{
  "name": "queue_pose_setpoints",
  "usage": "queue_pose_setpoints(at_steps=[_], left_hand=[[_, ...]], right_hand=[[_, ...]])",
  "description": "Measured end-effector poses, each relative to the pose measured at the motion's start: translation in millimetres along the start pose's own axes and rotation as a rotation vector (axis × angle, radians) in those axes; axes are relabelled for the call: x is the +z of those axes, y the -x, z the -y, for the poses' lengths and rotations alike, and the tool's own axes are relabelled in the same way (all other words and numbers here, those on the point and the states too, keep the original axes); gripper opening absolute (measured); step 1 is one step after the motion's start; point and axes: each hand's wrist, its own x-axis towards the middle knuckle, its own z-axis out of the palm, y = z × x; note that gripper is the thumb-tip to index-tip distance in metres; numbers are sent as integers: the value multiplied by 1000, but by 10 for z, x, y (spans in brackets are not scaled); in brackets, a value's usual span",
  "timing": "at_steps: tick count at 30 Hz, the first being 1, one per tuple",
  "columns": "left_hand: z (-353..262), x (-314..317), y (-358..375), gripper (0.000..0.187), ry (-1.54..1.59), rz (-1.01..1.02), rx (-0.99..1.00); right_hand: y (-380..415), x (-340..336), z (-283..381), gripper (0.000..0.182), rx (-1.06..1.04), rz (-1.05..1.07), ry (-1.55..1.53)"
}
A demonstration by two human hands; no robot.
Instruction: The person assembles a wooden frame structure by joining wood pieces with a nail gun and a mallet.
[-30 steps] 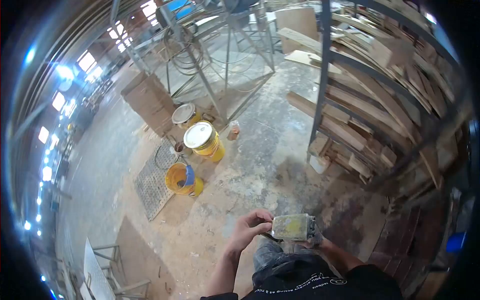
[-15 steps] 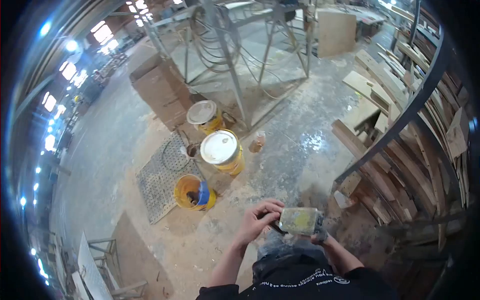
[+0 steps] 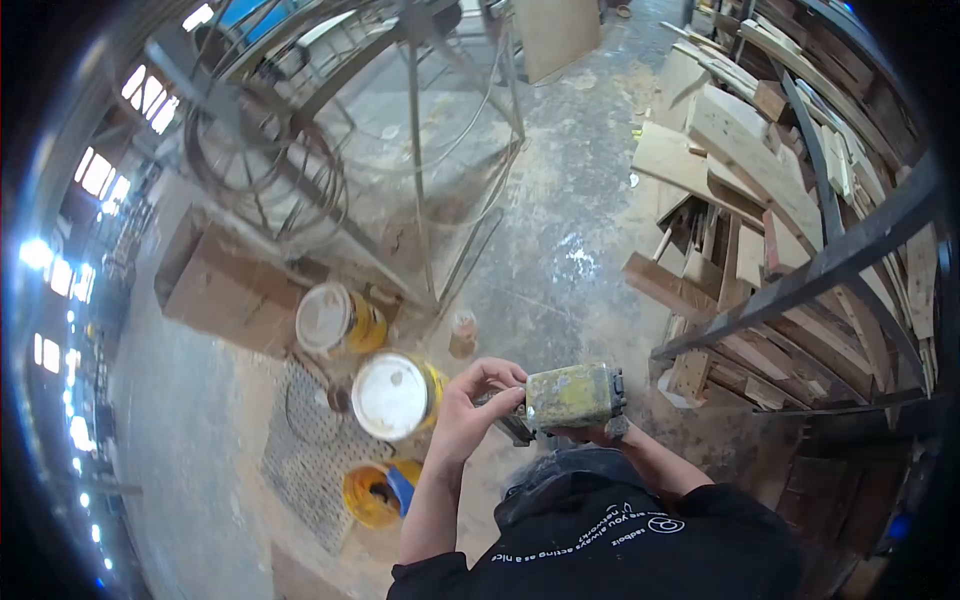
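Observation:
A worn, box-shaped tool (image 3: 572, 395) with scuffed yellow-green sides and a dark fitting on its right end is held in front of my torso. My left hand (image 3: 472, 405) is closed at its left end, thumb and fingers pinched together on the edge. Just below those fingers a dark, narrow part (image 3: 516, 430) sticks out. Under the right end, my right hand (image 3: 622, 436) grips the tool from beneath, its fingers mostly hidden behind the housing.
White-lidded yellow buckets (image 3: 390, 395) and an open yellow bucket with a blue rag (image 3: 372, 497) stand left, near a perforated mat (image 3: 300, 470). A cardboard box (image 3: 235, 290) and metal frame (image 3: 415, 180) lie beyond. Stacked lumber (image 3: 750, 170) behind a dark metal rail (image 3: 800, 280) fills the right.
My view has swung to the right, so the buckets and frame sit further left. Both hands have lifted the tool slightly, and its yellow-green face shows more fully.

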Motion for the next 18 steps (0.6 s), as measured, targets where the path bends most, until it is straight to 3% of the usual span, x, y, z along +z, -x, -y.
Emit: queue_pose_setpoints(at_steps=[3,4,9,12,15,18], left_hand=[[-175,-144,-859,11,63,31,45],[-261,-161,-1111,10,19,22,36],[-524,-318,-2353,14,-199,112,166],[-536,-477,-3178,15,-106,194,90],[-602,-659,-3962,13,-95,257,57],[-727,-796,-4792,12,-151,268,73]], right_hand=[[-624,-427,-213,54,11,-80,57],[-772,-577,-286,54,91,-147,45],[-1521,-1291,-620,54,66,-313,64],[-2025,-1688,-882,55,-137,-436,281],[-2503,-2127,-830,52,-93,-490,463],[-3122,-2637,-967,51,-181,-543,394]])
